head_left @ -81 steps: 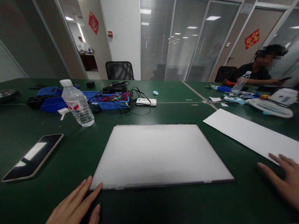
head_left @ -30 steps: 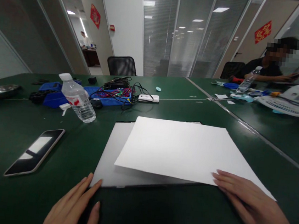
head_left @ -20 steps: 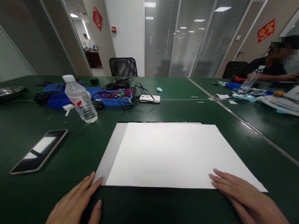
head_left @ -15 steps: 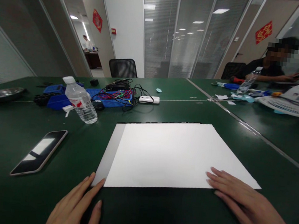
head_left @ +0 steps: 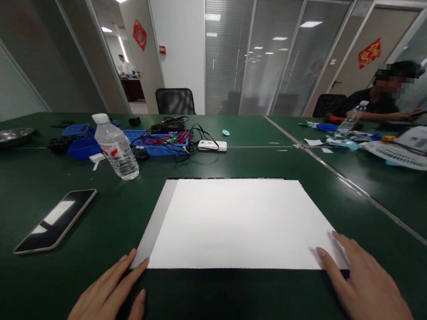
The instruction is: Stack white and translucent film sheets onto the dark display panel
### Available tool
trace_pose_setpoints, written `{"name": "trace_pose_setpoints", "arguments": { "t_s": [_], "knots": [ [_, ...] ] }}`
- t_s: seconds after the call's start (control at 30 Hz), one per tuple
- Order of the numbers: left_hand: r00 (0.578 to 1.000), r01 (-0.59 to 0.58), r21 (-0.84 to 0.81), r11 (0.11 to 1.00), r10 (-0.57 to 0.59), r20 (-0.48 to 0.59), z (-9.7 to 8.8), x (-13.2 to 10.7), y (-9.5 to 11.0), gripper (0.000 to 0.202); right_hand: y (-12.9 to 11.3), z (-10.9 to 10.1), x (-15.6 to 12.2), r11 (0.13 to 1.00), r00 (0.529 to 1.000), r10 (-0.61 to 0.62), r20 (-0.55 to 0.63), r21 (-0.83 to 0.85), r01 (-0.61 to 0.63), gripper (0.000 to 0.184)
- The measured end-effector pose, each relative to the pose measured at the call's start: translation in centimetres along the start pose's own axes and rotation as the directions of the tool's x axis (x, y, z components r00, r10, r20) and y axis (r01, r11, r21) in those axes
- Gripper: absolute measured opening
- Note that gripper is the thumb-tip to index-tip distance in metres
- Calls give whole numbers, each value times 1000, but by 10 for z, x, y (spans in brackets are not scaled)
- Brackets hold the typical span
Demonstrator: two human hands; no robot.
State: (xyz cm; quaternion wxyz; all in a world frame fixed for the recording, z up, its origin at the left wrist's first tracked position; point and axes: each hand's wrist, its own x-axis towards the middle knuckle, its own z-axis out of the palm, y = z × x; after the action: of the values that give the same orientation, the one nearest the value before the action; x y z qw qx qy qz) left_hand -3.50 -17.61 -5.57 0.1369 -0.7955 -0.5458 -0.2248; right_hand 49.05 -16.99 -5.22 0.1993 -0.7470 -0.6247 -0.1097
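Observation:
A large white sheet of paper [head_left: 237,223] lies flat in front of me, with a light grey strip [head_left: 157,225] showing along its left side and a dark edge behind it. My left hand [head_left: 111,292] rests at the near left corner, fingers stretched out and fingertips touching the strip and the sheet's corner. At the near right corner is my right hand [head_left: 368,283]; its thumb lies over the paper and the fingers reach along the right edge, spread apart. Part of that right edge is hidden under the hand.
A smartphone [head_left: 56,221] lies left of the paper. Behind it stands a water bottle [head_left: 117,149], near blue trays [head_left: 157,144] of tangled wires and a white device [head_left: 212,145]. Far right are a white fan [head_left: 399,155], another bottle [head_left: 351,121] and a seated person [head_left: 379,103].
My right hand has moved right, from lying on the paper's near right part to its right edge, thumb and fingers now apart. The left hand stays put. The view has tilted up slightly.

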Motion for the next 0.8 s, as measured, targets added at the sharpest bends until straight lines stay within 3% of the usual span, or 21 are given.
{"name": "trace_pose_setpoints", "arguments": {
  "t_s": [0.27, 0.8],
  "knots": [
    [1000, 23, -32, 999, -24, -17, 0, 0, 2, 61, -1, 2, 0, 993, 998, -67, 17, -93, 68, 81],
    [992, 122, -15, 992, -122, -6, 8, -7, -3, 55, -4, -1, 0, 988, 992, -120, 38, -97, 123, 80]
  ]
}}
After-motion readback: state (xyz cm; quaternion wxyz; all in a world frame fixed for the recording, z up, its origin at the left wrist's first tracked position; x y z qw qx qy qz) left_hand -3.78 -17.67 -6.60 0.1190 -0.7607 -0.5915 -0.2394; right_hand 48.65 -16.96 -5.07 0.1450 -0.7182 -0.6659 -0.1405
